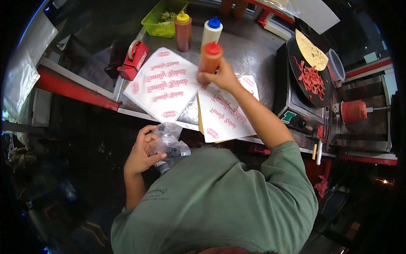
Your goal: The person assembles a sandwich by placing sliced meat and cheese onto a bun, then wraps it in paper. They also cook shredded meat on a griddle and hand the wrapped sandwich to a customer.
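Observation:
My right hand [222, 77] is wrapped round a squeeze bottle [210, 63] of orange sauce with a red cap. It is above the steel counter, over the inner edges of two stacks of printed white paper. The left paper stack [156, 95] lies tilted; the right paper stack [228, 112] is partly under my forearm. Close to my body, below the counter's front edge, my left hand [141, 150] has its fingers curled round a crumpled clear plastic bag [171, 146]. What the bag contains, if anything, is hard to make out.
Behind stand a yellow-capped brown bottle [183, 34], a blue-capped white bottle [211, 31] and a green tub [158, 27] with shredded greens. A red tape dispenser [133, 59] sits left. To the right, a black pan [302, 63] holds a flatbread [312, 51] and meat strips [312, 82].

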`<action>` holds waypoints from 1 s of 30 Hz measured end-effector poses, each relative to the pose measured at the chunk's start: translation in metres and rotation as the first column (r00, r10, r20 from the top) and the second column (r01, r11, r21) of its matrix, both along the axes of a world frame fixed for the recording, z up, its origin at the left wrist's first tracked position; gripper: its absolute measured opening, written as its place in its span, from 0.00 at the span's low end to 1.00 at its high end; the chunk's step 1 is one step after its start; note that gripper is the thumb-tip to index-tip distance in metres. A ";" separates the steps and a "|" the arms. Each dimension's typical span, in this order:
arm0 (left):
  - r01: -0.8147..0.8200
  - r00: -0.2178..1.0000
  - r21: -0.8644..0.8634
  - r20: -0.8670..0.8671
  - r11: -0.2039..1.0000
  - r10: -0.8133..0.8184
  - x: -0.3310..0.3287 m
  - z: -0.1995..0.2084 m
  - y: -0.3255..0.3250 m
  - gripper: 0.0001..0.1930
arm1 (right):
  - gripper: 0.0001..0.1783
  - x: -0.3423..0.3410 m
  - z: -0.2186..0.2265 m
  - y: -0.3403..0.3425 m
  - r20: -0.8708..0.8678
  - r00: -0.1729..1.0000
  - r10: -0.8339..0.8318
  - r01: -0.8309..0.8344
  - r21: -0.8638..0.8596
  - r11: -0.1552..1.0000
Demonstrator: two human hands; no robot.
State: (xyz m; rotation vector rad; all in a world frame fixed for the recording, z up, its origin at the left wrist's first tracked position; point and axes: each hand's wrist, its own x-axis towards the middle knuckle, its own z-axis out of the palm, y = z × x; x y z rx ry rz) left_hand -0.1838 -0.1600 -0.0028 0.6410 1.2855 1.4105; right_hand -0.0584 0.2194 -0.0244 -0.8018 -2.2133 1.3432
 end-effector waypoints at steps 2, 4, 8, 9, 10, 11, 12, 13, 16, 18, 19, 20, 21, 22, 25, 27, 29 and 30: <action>-0.018 0.999 0.053 -0.033 0.998 0.020 -0.006 -0.002 0.017 0.43 | 0.53 0.003 -0.010 0.000 -0.023 0.993 0.112 -0.112 -0.027 0.993; -0.011 0.995 0.137 -0.096 0.991 0.024 -0.013 0.000 0.030 0.38 | 0.53 0.015 0.007 0.006 -0.027 0.985 0.171 -0.166 0.123 0.978; 0.136 0.976 0.316 -0.207 0.939 -0.072 -0.022 0.015 0.052 0.24 | 0.44 0.065 0.035 0.079 0.549 0.731 0.406 -0.614 0.270 0.741; 0.208 0.964 0.351 -0.230 0.913 -0.131 -0.023 0.020 0.063 0.21 | 0.43 0.068 0.038 0.080 0.632 0.625 0.459 -0.698 0.189 0.690; 0.278 0.948 0.383 -0.254 0.881 -0.189 -0.021 0.025 0.072 0.19 | 0.42 0.072 0.038 0.076 0.749 0.506 0.427 -0.731 0.109 0.674; 0.242 0.947 0.390 -0.294 0.889 -0.129 -0.009 0.036 0.083 0.13 | 0.42 0.064 0.048 0.067 0.841 0.373 0.393 -0.754 0.028 0.656; 0.180 0.924 0.435 -0.383 0.882 0.000 0.002 0.039 0.094 0.12 | 0.42 0.060 0.053 0.060 0.907 0.231 0.352 -0.761 -0.057 0.646; 0.126 0.880 0.487 -0.458 0.864 0.130 0.013 0.039 0.106 0.11 | 0.42 0.060 0.051 0.061 0.915 0.233 0.331 -0.729 -0.061 0.681; 0.032 0.791 0.601 -0.504 0.798 0.348 0.050 0.052 0.146 0.11 | 0.42 0.066 0.044 0.063 0.927 0.221 0.304 -0.698 -0.068 0.713; 0.035 0.752 0.644 -0.521 0.764 0.404 0.070 0.059 0.182 0.11 | 0.44 0.071 0.033 0.076 0.872 0.249 0.421 -0.704 -0.136 0.698; 0.036 0.716 0.671 -0.534 0.741 0.449 0.075 0.063 0.204 0.11 | 0.47 0.071 0.026 0.083 0.833 0.259 0.490 -0.708 -0.181 0.682; 0.037 0.680 0.697 -0.542 0.716 0.493 0.080 0.070 0.226 0.10 | 0.50 0.080 0.021 0.092 0.787 0.269 0.555 -0.714 -0.224 0.664; 0.032 0.641 0.718 -0.548 0.695 0.537 0.086 0.075 0.246 0.10 | 0.49 0.097 0.016 0.097 0.725 0.446 0.525 -0.799 0.058 0.598; 0.029 0.544 0.727 -0.588 0.686 0.599 0.092 0.084 0.265 0.11 | 0.49 0.115 0.011 0.101 0.619 0.593 0.514 -0.794 0.347 0.499; 0.024 0.330 0.743 -0.637 0.668 0.697 0.099 0.104 0.311 0.15 | 0.44 0.130 0.029 0.065 0.682 0.630 0.372 -0.686 0.264 0.678; 0.049 0.363 0.750 -0.629 0.660 0.688 0.098 0.103 0.334 0.18 | 0.41 0.133 0.042 0.034 0.716 0.626 0.308 -0.543 0.118 0.831; 0.041 0.320 0.763 -0.622 0.646 0.715 0.099 0.092 0.353 0.20 | 0.38 0.157 0.045 0.016 0.595 0.764 0.250 -0.414 0.154 0.897; 0.040 0.297 0.764 -0.624 0.644 0.723 0.099 0.080 0.359 0.21 | 0.38 0.169 0.041 0.010 0.527 0.826 0.202 -0.342 0.183 0.922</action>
